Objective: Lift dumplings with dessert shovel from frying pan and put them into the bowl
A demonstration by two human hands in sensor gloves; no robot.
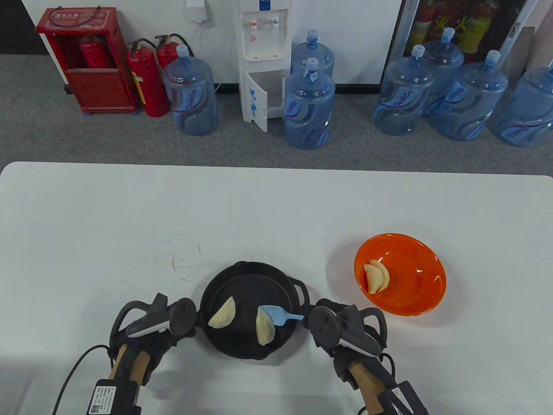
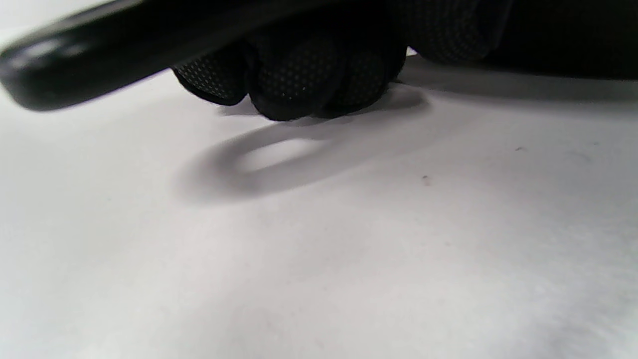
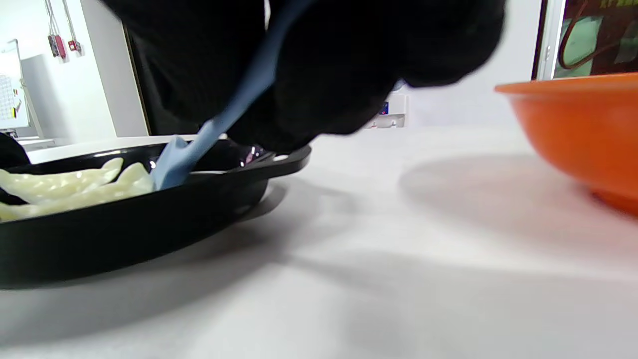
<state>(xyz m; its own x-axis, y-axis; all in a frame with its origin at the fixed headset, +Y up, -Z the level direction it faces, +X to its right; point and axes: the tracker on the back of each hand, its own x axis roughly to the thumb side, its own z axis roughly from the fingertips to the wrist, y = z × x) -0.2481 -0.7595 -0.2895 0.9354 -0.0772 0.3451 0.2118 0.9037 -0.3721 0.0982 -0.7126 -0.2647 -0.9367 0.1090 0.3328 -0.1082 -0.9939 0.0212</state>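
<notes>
The light-blue dessert shovel [image 1: 276, 314] lies with its long axis running roughly left to right across the black frying pan [image 1: 250, 276], blade pointing left and handle back toward the right hand [image 1: 341, 330], whose fingers are curled round the handle. The blade touches the upper end of the right-hand dumpling [image 1: 264, 326], which lies lengthwise toward the person; a second dumpling [image 1: 223, 314] lies slanted in the pan's left half. Two more dumplings [image 1: 376, 277] overlap in the orange bowl [image 1: 414, 298], well to the right on the white table [image 1: 129, 225], making four in all. Only the right wrist view shows the blade [image 3: 172, 167] tilted down against the dumpling. Only the left wrist view shows the left hand's fingers [image 2: 299, 75] curled around the pan's side handle [image 2: 99, 45].
</notes>
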